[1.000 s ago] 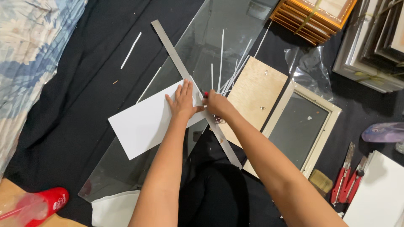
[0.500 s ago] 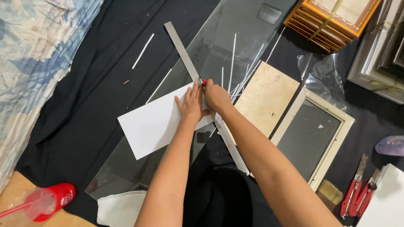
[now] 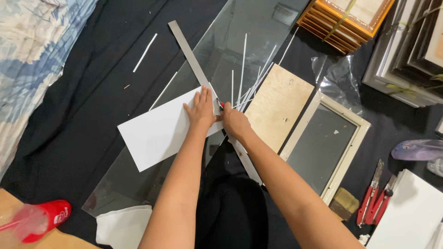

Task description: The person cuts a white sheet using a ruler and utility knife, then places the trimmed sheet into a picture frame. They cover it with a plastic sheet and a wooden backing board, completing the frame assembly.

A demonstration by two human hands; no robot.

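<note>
**White sheet held under a metal ruler on a glass pane**

A white sheet (image 3: 159, 133) is seen lying flat on a long glass pane (image 3: 221, 60), which rests on black cloth (image 3: 83, 92). A long metal ruler (image 3: 191, 57) is laid across the sheet's right edge, running from 11 o'clock down to 5 o'clock.

The left hand (image 3: 202, 109) is pressed flat on the sheet and the ruler, fingers spread and extended, nothing clasped. The right hand (image 3: 234, 122) is closed around a small cutter (image 3: 220, 105) with a red tip, set just beside the ruler's right edge at the sheet's upper right corner; the two hands are nearly touching.

Thin white strips (image 3: 244, 78) are scattered on the glass at 12 o'clock from the hands. A plywood backing board (image 3: 274, 106) lies at 3 o'clock, touching a pale picture frame (image 3: 332, 147). A stack of gilt frames (image 3: 344, 18) is found at 1 o'clock. Red-handled tools (image 3: 376, 198) lie at 4 o'clock, well apart from the hands, and a red bottle (image 3: 41, 219) is seen at 8 o'clock near the lower left corner.
</note>
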